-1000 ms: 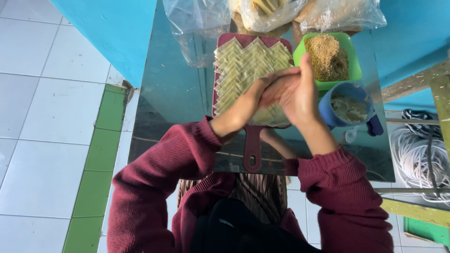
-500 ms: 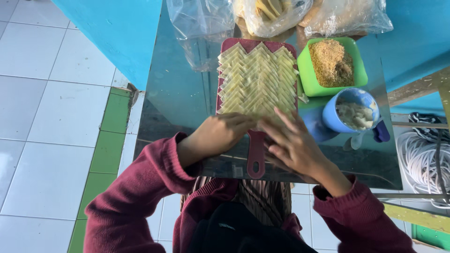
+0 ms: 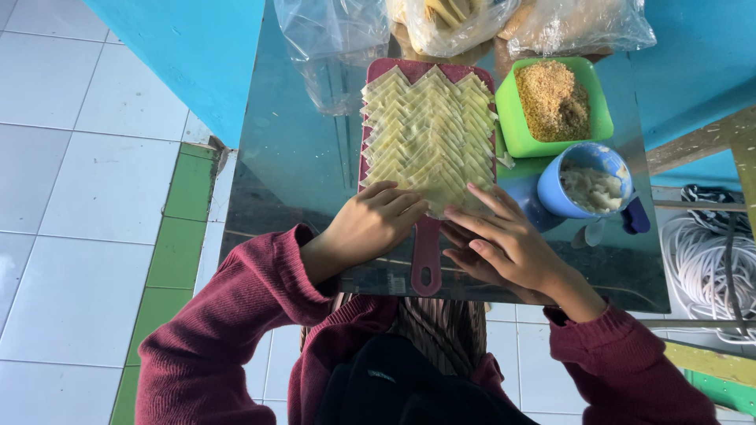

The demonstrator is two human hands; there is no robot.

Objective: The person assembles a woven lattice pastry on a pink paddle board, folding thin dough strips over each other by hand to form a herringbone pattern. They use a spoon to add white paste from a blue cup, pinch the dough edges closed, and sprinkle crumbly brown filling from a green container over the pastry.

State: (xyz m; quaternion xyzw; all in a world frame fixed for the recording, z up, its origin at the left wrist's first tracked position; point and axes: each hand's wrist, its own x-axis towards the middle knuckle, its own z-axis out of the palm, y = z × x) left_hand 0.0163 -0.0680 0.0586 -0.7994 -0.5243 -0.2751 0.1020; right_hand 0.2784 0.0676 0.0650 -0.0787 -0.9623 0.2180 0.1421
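A dark red cutting board (image 3: 426, 253) lies on a shiny metal table (image 3: 299, 165), covered with overlapping pale yellow sheets (image 3: 429, 130) laid in a zigzag pattern. My left hand (image 3: 374, 223) rests at the near left corner of the sheets, fingers curled against their edge. My right hand (image 3: 504, 244) lies flat beside the board's handle, fingertips touching the near right edge of the sheets. Neither hand lifts anything. Both arms wear maroon sleeves.
A green square tub of brown crumbs (image 3: 554, 102) and a blue cup with white filling (image 3: 589, 189) stand right of the board. Clear plastic bags (image 3: 339, 39) lie at the table's far edge. A coil of white rope (image 3: 705, 252) hangs at right. Tiled floor (image 3: 87, 197) left.
Both hands came down from the middle of the sheets toward me and spread apart; they now sit at the near edge of the sheets, left and right of the handle.
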